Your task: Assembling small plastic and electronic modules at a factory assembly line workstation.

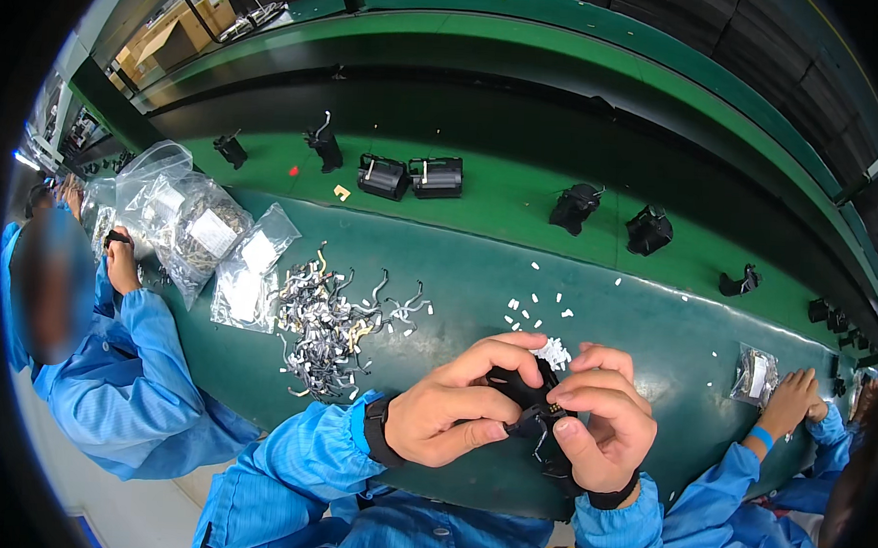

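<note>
Over the near edge of the green table, both my hands hold a black plastic device part (540, 437). My left hand (453, 402) grips its left side, the index finger curled over the top and the thumb stretched along the near side. My right hand (609, 409) pinches at small brass-coloured contacts on its right side; my fingers hide much of the part. Just beyond my hands lies a heap of small white plastic pieces (555, 354), with several strewn farther off. Left of them is a pile of short dark wires with white connectors (324, 333).
Clear plastic bags of wires (201, 229) stand at the left. Black device units (435, 178) sit along the green conveyor belt (500, 213) beyond the table (459, 265). Co-workers in blue sit on both sides; a small bag (754, 374) lies near the right one's hands (794, 402).
</note>
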The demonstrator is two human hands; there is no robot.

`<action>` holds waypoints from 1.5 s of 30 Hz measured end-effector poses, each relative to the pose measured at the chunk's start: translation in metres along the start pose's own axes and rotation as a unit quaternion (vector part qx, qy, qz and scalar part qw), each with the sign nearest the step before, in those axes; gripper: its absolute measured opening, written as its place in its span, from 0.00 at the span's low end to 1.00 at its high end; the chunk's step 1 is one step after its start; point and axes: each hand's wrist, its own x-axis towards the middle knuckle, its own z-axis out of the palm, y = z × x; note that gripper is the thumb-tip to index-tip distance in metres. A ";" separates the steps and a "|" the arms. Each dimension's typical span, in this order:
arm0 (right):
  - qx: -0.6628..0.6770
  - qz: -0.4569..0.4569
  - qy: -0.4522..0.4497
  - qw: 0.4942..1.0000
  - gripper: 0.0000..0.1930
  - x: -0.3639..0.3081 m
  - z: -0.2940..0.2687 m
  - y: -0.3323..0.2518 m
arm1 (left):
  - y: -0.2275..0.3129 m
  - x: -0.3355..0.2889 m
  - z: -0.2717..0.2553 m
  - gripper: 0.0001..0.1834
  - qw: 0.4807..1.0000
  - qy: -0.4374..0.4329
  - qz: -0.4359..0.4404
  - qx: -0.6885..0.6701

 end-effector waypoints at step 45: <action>-0.174 -0.121 -0.027 0.977 0.11 -0.007 0.010 -0.011 | 0.000 0.004 0.001 0.07 0.979 0.090 -0.031 0.179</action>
